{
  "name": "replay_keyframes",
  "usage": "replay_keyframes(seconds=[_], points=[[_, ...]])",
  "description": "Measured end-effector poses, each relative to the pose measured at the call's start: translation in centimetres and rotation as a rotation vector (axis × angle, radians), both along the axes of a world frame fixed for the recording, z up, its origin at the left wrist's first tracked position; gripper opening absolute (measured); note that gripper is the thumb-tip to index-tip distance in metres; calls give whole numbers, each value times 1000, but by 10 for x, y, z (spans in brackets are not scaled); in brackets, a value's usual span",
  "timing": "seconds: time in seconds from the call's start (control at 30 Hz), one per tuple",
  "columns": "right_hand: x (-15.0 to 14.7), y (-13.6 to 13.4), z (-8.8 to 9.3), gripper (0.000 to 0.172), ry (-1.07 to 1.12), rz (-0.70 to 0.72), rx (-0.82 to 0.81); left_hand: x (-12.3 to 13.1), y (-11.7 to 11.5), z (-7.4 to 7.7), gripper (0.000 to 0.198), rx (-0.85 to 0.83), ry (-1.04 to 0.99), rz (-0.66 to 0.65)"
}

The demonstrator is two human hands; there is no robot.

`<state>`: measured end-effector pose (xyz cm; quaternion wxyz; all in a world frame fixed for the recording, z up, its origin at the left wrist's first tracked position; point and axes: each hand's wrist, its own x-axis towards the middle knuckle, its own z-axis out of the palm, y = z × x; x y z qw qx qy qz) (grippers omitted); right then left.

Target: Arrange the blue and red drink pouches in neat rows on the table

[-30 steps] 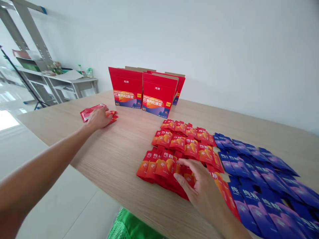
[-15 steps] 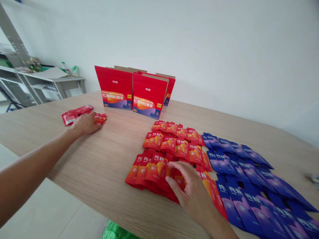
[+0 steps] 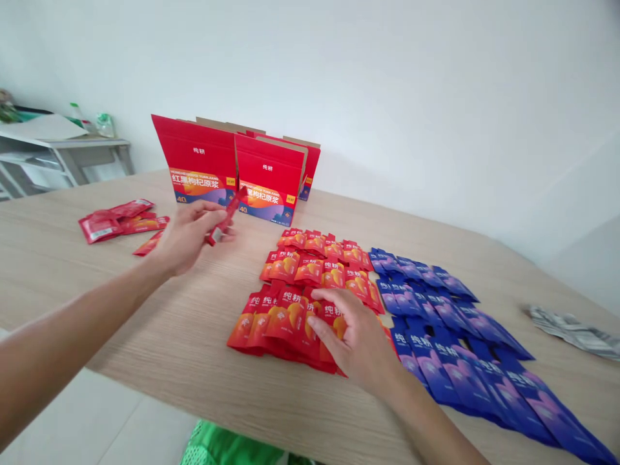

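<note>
My left hand (image 3: pixel 188 234) is closed on a red sachet (image 3: pixel 228 217), held tilted above the table in front of the red boxes. Behind that wrist lies a loose pile of red sachets (image 3: pixel 104 224). My right hand (image 3: pixel 362 336) has its thumb and fingers apart over the front row of red sachets (image 3: pixel 289 315), with the fingertips at or touching them; no sachet is visibly lifted in it. Those red sachets lie in overlapping rows. Right beside them, similar rows of blue-purple sachets (image 3: pixel 453 368) stretch to the right.
Red cartons with raised flaps (image 3: pixel 268 173) stand at the back of the wooden table (image 3: pixel 194 323). A grey striped cloth (image 3: pixel 571 329) lies at the far right. Left of the table is a side desk (image 3: pixel 72 148) with paper and a bottle. Green fabric (image 3: pixel 227 445) shows below the front edge.
My left hand has risen from the loose pile and moved right with a red sachet in it. The right hand stays over the front red row. The view has shifted to the right.
</note>
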<state>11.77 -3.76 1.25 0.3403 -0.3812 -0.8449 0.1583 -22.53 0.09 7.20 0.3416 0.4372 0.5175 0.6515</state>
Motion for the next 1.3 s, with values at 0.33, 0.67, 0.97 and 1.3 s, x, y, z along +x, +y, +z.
replay_keyframes(seconds=[0.33,0.67,0.97,1.3], points=[[-32,18,39,65,163,77,-74,108,-35,-26,27,-180,-630,-586],[-47,26,32,79,95,130,-68,105,-21,-42,67,-75,-424,-332],[-80,40,40,101,-301,41,207,96,-22,-39,53,-12,-187,-340],[-72,56,35,112,-193,114,146,91,-21,-28,50,-76,-155,-462]])
